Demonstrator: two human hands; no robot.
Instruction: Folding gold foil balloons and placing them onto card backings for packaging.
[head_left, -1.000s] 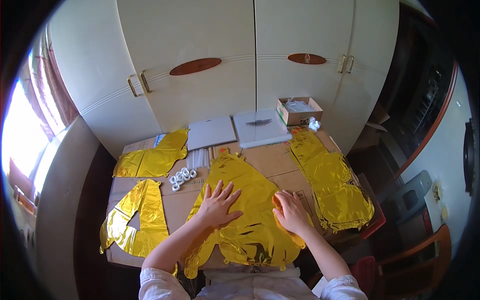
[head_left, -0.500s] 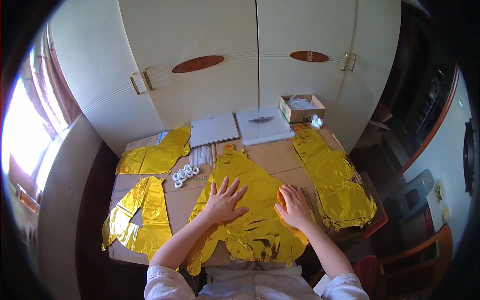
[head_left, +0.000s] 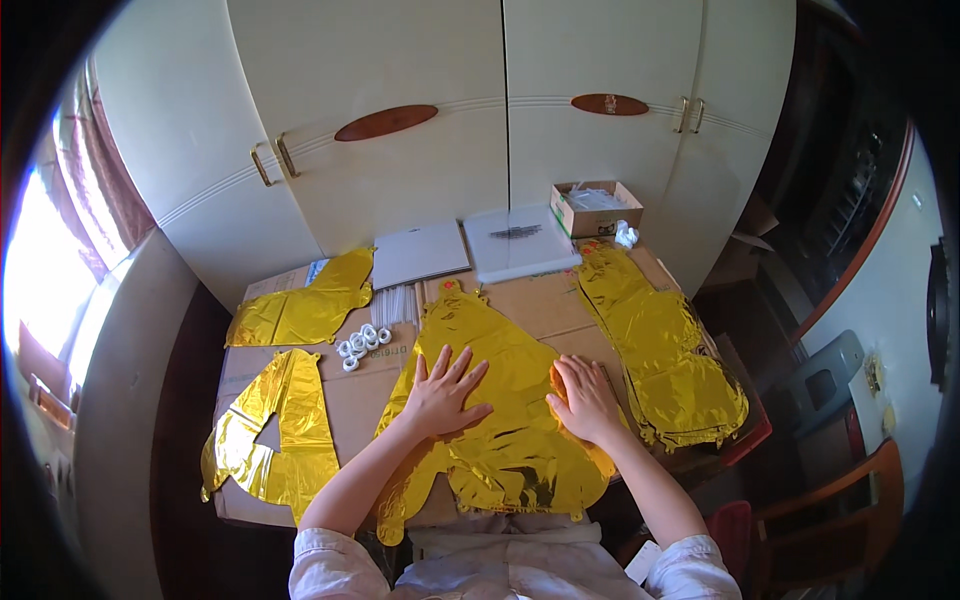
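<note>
Cardboard (head_left: 545, 308) forms the work surface. Gold foil sheet (head_left: 512, 385): centre, reaching the near edge. Left hand (head_left: 442, 398): spread flat on it, grasping nothing. Right hand (head_left: 588, 402): curved over its right side; grip cannot be determined. Hand placement is virtually unchanged from half a second ago; the sheet stays spread. Bare cardboard separates it from the right-side foil (head_left: 665, 345).

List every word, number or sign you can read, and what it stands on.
Cardboard: dark printed characters beside the white rolls; not copied here.
Box: small print, too small to read.
Right oval plaque: pale mark, too small to read.
Middle gold foil: red mark at its top, no readable words.
</note>
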